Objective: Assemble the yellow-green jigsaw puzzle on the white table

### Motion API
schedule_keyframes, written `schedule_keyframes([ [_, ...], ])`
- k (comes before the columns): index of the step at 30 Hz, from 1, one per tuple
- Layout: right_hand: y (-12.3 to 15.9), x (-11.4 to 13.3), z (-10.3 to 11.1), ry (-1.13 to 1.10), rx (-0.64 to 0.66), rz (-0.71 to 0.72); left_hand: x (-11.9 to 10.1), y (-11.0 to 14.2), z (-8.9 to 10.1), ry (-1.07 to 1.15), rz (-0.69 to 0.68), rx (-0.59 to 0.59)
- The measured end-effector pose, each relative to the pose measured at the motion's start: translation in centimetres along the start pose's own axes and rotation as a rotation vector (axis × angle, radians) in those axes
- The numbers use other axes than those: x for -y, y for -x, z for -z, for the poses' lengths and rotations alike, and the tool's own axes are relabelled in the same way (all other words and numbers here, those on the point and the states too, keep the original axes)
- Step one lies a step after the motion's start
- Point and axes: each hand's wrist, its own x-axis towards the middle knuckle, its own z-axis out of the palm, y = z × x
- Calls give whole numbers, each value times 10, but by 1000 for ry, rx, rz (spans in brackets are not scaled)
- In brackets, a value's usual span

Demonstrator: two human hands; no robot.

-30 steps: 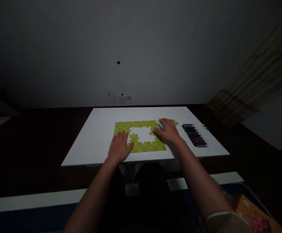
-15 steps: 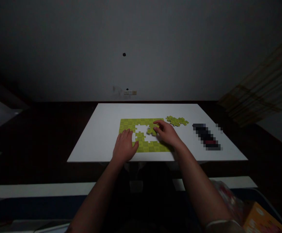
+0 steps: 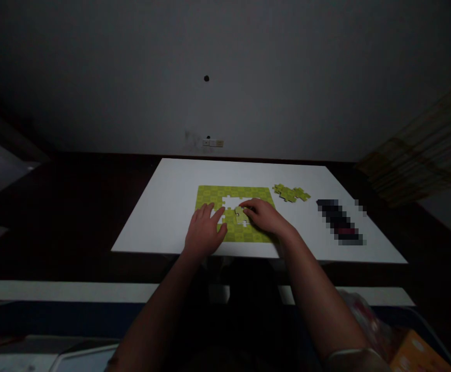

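Right hand (image 3: 266, 217) in a narrow grip, fingertips pressed on a thin, knobbed cardboard jigsaw piece (image 3: 241, 216) at the 6 o'clock edge of the gap in the checkered green puzzle (image 3: 254, 194); left hand (image 3: 204, 231) splayed wide on it; interlocked loose pieces (image 3: 290, 193) at 2 o'clock on the matte white tabletop (image 3: 163, 217).

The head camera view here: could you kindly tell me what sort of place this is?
Likely a dim home room: a white table with a green jigsaw puzzle, a wall switch plate, and a curtain.
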Motion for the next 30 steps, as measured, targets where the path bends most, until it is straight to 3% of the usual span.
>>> schedule_keyframes([
  [15, 3, 8, 2, 129, 10, -34, 0, -1, 1, -2, -5, -10],
  [25, 5, 12, 0, 135, 22, -44, 1, -1, -2, -10, -8, -9],
  [30, 6, 13, -2, 74, -34, -38, -1, -1, 0, -3, -5, -11],
])
